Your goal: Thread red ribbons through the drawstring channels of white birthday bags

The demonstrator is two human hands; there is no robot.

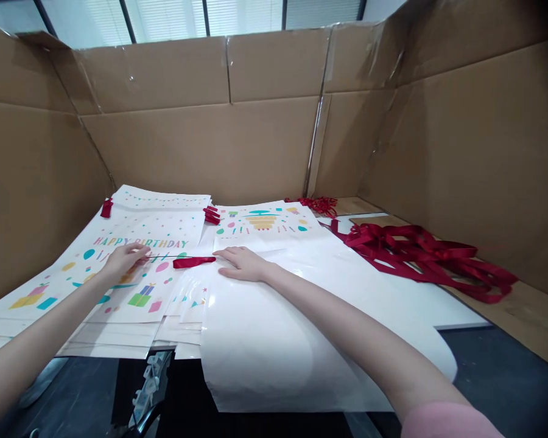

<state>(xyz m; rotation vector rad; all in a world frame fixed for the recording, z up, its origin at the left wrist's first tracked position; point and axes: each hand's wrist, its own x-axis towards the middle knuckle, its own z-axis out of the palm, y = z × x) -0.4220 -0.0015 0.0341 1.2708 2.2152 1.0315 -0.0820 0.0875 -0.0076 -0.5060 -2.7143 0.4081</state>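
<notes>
A short, flat, dark-red fabric ribbon lies [193, 262] between the hands, just below a thin dark cord [164, 256], over white sheets printed with birthday motifs [141, 298]. Steady, even tension on the cord would probably keep it straight. The left hand [125, 258] seems to pinch its end, fingertips together; the right hand [244, 264] rests, fingers extended, on a glossy white sheet [310, 340], its grip on the cord unclear.

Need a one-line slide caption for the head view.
Left hand over a Happy Birthday sheet, right hand on a glossy white sheet, a red ribbon between them, cardboard wall behind.
</notes>
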